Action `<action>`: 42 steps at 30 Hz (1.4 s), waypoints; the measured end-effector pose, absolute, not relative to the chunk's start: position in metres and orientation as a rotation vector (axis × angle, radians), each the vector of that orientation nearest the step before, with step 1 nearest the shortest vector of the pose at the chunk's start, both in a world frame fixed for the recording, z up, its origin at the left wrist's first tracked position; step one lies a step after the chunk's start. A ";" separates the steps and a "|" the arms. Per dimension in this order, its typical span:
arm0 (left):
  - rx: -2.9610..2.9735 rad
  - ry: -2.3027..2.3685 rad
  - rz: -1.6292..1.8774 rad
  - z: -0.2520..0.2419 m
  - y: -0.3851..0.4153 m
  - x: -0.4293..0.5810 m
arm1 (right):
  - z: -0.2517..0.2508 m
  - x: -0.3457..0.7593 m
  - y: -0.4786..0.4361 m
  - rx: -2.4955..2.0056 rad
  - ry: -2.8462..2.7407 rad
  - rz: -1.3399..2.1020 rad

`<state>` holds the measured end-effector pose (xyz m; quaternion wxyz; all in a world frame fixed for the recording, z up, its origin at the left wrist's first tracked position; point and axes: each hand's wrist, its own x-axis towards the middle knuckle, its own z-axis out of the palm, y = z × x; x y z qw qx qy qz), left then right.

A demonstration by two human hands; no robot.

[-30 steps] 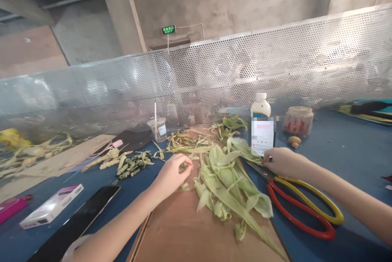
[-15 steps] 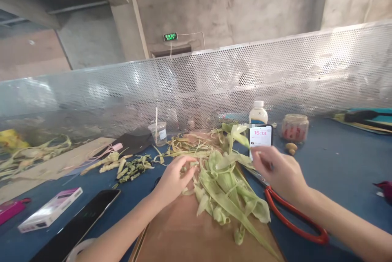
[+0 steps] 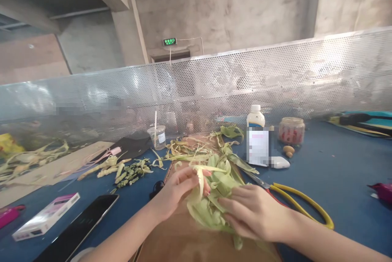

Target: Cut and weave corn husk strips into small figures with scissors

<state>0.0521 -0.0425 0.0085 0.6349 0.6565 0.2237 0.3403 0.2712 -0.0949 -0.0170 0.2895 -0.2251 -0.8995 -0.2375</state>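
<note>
Pale green corn husks (image 3: 222, 182) lie in a loose heap on a brown board (image 3: 174, 237) in front of me. My left hand (image 3: 180, 186) pinches a pale yellow-green husk strip (image 3: 200, 178) between thumb and fingers at the heap's left side. On the right, my right hand (image 3: 254, 211) is closed with its fingers curled into the husks; its fingertips are partly hidden among the leaves. Just beyond that hand lie scissors (image 3: 301, 196) with yellow and red handles, partly covered by my hand and forearm.
Behind the heap stand a phone (image 3: 257, 147), a white-capped bottle (image 3: 255, 117), a glass jar (image 3: 291, 131) and a plastic cup (image 3: 157, 137) with a straw. Dried braided pieces (image 3: 131, 174), a dark phone (image 3: 79, 229) and a small box (image 3: 47, 217) lie left. Perforated metal (image 3: 196, 90) borders the table.
My right hand has moved left and down from near the phone onto the husks. My left hand now holds a husk strip. The scissors' yellow handle and a white object by the phone are now visible.
</note>
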 end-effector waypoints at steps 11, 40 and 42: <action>1.002 0.258 1.077 0.019 -0.026 0.041 | -0.024 0.273 -0.080 -1.051 -2.258 -0.606; 2.395 0.975 0.562 0.035 -0.062 0.063 | -0.009 0.251 -0.091 -1.093 -1.841 0.781; 2.367 1.012 0.561 0.027 -0.061 0.065 | -0.014 0.252 -0.088 -1.147 -1.807 0.786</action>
